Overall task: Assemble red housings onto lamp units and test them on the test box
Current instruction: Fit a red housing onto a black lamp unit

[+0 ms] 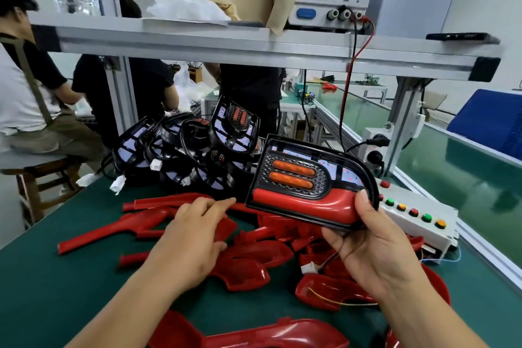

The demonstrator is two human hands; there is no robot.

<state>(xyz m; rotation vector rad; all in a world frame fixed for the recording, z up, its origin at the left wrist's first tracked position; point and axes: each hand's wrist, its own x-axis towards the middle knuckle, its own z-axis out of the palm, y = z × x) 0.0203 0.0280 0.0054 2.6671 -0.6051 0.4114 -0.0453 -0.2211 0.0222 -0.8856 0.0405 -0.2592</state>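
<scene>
While right hand [375,248] grips lamp unit [305,178], long axis sideways, lens toward camera, left hand [192,240] fingers loose

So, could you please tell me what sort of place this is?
Probably a factory lamp assembly line: piled lamp units, loose red housings on the green bench, and a push-button test box.
</scene>
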